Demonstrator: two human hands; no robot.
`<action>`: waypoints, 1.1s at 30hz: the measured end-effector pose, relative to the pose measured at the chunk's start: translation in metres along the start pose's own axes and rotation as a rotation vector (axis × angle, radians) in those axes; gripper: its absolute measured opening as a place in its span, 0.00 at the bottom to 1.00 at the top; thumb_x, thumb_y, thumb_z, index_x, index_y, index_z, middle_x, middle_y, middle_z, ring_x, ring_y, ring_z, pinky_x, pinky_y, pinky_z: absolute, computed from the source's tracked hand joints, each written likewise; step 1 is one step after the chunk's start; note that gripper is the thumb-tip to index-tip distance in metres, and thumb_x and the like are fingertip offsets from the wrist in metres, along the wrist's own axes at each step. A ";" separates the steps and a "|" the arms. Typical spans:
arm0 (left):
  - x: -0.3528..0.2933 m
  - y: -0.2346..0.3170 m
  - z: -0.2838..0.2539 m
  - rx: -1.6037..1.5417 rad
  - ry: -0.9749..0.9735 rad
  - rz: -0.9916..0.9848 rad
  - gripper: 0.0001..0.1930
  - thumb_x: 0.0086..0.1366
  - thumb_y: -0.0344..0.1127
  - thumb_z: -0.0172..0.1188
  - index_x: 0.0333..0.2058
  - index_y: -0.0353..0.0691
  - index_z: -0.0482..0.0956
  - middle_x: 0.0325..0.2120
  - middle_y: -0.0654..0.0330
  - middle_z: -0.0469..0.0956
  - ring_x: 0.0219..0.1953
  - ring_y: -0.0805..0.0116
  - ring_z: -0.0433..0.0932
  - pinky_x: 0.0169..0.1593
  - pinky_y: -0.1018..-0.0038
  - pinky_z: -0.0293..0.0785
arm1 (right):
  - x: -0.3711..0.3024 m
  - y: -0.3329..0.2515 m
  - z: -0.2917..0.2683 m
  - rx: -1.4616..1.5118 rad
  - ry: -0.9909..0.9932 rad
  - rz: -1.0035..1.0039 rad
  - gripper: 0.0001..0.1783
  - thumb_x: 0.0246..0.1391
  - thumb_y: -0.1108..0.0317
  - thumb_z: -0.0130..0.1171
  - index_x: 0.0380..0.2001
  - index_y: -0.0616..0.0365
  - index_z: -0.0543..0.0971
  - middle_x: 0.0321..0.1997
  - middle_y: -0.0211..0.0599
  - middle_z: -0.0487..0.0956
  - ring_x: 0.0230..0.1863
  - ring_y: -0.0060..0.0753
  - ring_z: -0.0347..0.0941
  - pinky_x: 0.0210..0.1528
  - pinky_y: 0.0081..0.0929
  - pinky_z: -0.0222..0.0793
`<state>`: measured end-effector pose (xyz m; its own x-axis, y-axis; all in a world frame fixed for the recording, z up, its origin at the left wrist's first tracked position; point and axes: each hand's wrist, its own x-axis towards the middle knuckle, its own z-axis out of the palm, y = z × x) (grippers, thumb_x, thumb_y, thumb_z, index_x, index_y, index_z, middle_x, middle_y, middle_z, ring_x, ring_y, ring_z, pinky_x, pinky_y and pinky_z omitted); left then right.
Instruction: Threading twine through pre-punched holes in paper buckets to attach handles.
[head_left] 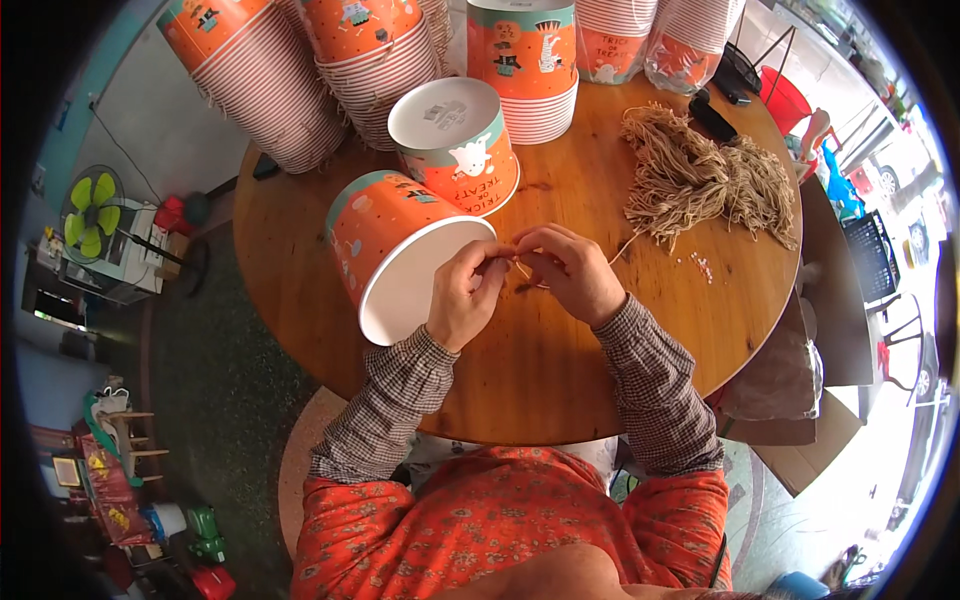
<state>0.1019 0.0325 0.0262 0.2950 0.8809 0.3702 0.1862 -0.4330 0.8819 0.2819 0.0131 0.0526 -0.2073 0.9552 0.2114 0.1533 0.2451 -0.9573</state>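
My left hand and my right hand meet over the table, fingertips pinched together. Between them is a thin beige cord, of which only a short piece shows; both hands are closed on it. Just left of my hands an orange paper bucket lies on its side, its white mouth turned toward me. My left hand is in front of part of that mouth. Behind it another bucket stands upside down. A tangled bundle of beige cords lies to the right, and one strand trails toward my right hand.
Tall stacks of nested buckets line the far side of the round wooden table. Small white bits are scattered near the bundle. A black object lies behind it. A green-bladed fan stands at the left.
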 end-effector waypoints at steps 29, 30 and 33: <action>-0.003 -0.003 -0.005 0.176 0.117 0.219 0.07 0.57 0.20 0.62 0.34 0.35 0.77 0.32 0.55 0.80 0.33 0.62 0.81 0.35 0.73 0.79 | 0.002 0.012 0.012 0.108 0.163 0.189 0.08 0.57 0.70 0.60 0.33 0.66 0.80 0.26 0.29 0.76 0.23 0.17 0.70 0.27 0.19 0.68; -0.003 -0.001 -0.004 0.176 0.116 0.220 0.07 0.57 0.20 0.62 0.34 0.35 0.77 0.32 0.55 0.80 0.33 0.62 0.81 0.35 0.73 0.79 | 0.002 0.008 0.008 0.184 0.228 0.279 0.09 0.57 0.69 0.60 0.32 0.66 0.80 0.24 0.27 0.76 0.23 0.15 0.69 0.27 0.18 0.68; -0.005 0.003 -0.001 0.162 0.076 0.255 0.07 0.57 0.20 0.62 0.34 0.35 0.76 0.32 0.55 0.80 0.32 0.62 0.81 0.34 0.73 0.79 | 0.003 0.008 0.007 0.149 0.151 0.342 0.12 0.60 0.65 0.58 0.34 0.65 0.81 0.24 0.28 0.78 0.23 0.14 0.70 0.25 0.17 0.67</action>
<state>0.1002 0.0273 0.0274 0.2818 0.7491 0.5995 0.2635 -0.6612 0.7024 0.2757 0.0167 0.0443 -0.0229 0.9939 -0.1080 0.0445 -0.1070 -0.9933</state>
